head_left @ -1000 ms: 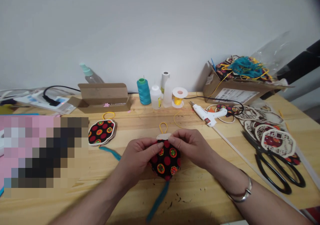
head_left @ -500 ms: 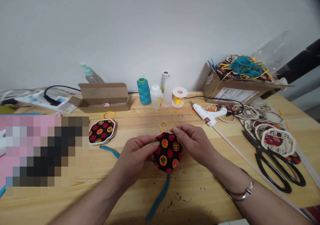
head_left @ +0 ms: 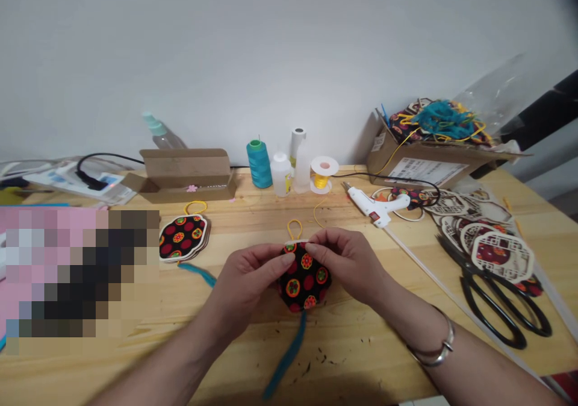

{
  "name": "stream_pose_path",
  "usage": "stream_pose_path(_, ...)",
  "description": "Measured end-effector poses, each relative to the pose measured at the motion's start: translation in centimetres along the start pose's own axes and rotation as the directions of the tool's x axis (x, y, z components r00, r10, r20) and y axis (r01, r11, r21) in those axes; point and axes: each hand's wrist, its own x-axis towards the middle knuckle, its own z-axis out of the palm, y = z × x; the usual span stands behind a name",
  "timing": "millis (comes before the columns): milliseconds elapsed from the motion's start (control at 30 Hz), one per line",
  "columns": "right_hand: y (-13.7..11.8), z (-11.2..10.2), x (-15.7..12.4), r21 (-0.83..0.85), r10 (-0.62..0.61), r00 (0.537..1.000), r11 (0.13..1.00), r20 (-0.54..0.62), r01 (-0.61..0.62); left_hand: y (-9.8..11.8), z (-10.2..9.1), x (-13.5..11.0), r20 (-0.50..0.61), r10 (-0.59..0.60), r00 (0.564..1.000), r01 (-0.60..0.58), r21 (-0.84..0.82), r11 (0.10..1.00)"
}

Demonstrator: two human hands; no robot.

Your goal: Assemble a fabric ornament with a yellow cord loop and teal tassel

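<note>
Between my two hands is a rounded pendant (head_left: 307, 282) covered in black fabric with red dots and bright flowers. A pale rim shows along its top edge. My left hand (head_left: 253, 279) pinches its upper left edge, thumb on the fabric. My right hand (head_left: 345, 261) pinches the top right edge with thumb and fingers. A yellow cord loop (head_left: 295, 230) stands up from the top, and a teal tassel (head_left: 286, 358) hangs from the bottom onto the table. To the left lies a stack of similar pendants (head_left: 183, 237) with its own yellow loop and teal tassel.
Black-handled scissors (head_left: 492, 297) and wooden lattice frames (head_left: 501, 252) lie at right, beside a white glue gun (head_left: 379, 207). A teal thread cone (head_left: 259, 165), bottles (head_left: 281, 174) and a yellow cord spool (head_left: 323, 174) stand at the back. Cardboard boxes (head_left: 189, 177) flank them.
The pendant has turned slightly between my hands, and its pale top rim now shows. My right hand's thumb has come down and left onto the fabric near the top.
</note>
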Motion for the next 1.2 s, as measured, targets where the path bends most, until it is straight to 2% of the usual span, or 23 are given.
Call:
stream_pose_path(167,0.06,0.14,0.01,0.106,0.075,0.996,0.992,-0.039,-0.071,0.25,0.48,-0.28,0.020,-0.007,1.000,0.007,-0.002,1.000)
stream_pose_path(400,-0.34,-0.02,0.01,0.009,-0.020,1.000,1.000,-0.015,0.020,-0.23,0.17,-0.08,0.046,-0.035,0.998,0.036,-0.009,0.999)
stream_pose_path(500,-0.43,0.00,-0.04,0.012,0.002,1.000,1.000,0.019,-0.002,-0.24,0.12,-0.10,0.042,-0.017,0.999,0.017,-0.005,1.000)
stream_pose_path(600,-0.28,0.03,-0.01,0.016,0.012,1.000,1.000,-0.016,-0.011,-0.04,0.14,-0.12,0.018,-0.022,1.000,0.023,-0.089,0.996)
stream_pose_path(700,-0.07,0.00,0.13,0.018,0.007,0.998,1.000,-0.067,-0.006,0.26,0.22,-0.16,0.038,-0.056,0.998,0.062,-0.185,0.981)
stream_pose_path(867,0.20,-0.08,0.18,-0.011,0.012,0.999,1.000,-0.052,-0.013,0.43,0.30,-0.25,0.014,-0.014,1.000,0.015,-0.100,0.995)
stream_pose_path(933,0.30,-0.13,0.04,-0.096,-0.047,0.996,0.995,-0.072,0.040,0.37,0.30,-0.24,-0.006,-0.025,1.000,0.025,-0.068,0.997)
stream_pose_path(1000,0.35,-0.20,-0.17,-0.264,-0.247,0.959,0.943,-0.139,0.204,0.28,0.28,-0.22,-0.012,-0.029,1.000,0.028,-0.043,0.999)
stream_pose_path(1067,0.34,-0.28,-0.37,-0.430,-0.492,0.859,0.813,-0.144,0.393,0.18,0.24,-0.20,-0.007,-0.023,1.000,0.023,-0.016,1.000)
stream_pose_path(1100,0.33,-0.32,-0.44,-0.477,-0.578,0.810,0.743,-0.103,0.470,0.13,0.21,-0.19,-0.001,-0.020,1.000,0.020,-0.001,1.000)
stream_pose_path(1133,0.32,-0.34,-0.49,-0.496,-0.628,0.777,0.689,-0.046,0.528,0.08,0.17,-0.18,0.002,-0.017,1.000,0.017,0.015,1.000)
stream_pose_path(1200,0.34,-0.36,-0.51,-0.497,-0.658,0.750,0.630,0.066,0.597,-0.01,0.10,-0.18,0.002,-0.011,1.000,0.010,0.051,0.999)
